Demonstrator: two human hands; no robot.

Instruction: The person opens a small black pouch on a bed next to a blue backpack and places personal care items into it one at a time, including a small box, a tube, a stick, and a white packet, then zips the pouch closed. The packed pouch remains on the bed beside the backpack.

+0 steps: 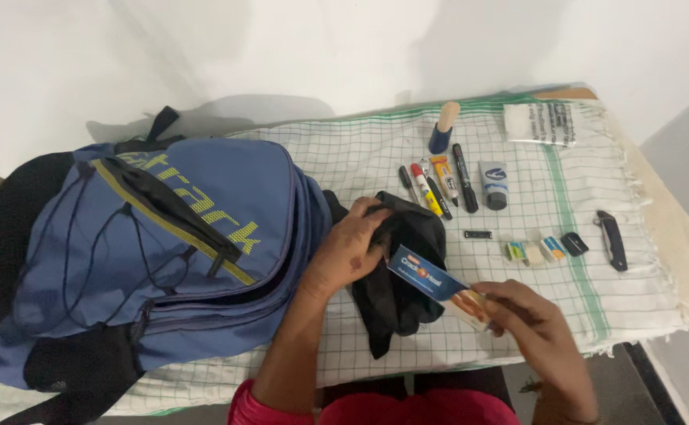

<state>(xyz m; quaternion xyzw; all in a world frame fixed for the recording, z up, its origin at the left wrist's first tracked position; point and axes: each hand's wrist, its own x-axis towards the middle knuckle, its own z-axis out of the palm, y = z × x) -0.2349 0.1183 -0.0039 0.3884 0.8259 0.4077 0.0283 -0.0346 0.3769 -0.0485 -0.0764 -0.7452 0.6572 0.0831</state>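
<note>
On the worktop (pixel 659 260), draped with a white cloth checked in green, a blue backpack (pixel 163 244) lay flat and served as the landmark. Just beside the backpack's right edge sat a black pouch (pixel 407 283), soft and crumpled, its lower end reaching toward the worktop's near edge. The left hand (pixel 350 245) rested at the pouch's top, next to the backpack, its grip pressed together on a fold of the black fabric and holding the mouth up. The right hand (pixel 529 319), farther from the backpack and near the worktop's front edge, had its grip pinching one end of a long blue and white carton (pixel 431 283), shaped like a tube box. The carton's other end lay tilted over the pouch, pointing back toward the backpack.

Beyond the pouch, away from the backpack, a row of small things lay on the cloth: several pens and markers (pixel 439 185), a small grey-and-white tube (pixel 494 185), and a blue-based bottle with a pale cap (pixel 443 126). Farther still from the backpack were a folded white packet (pixel 541 123), a few small erasers (pixel 533 250), a little black bar (pixel 477 234) and a dark folding knife (pixel 612 240). A pink garment (pixel 376 409) showed at the bottom of the view.
</note>
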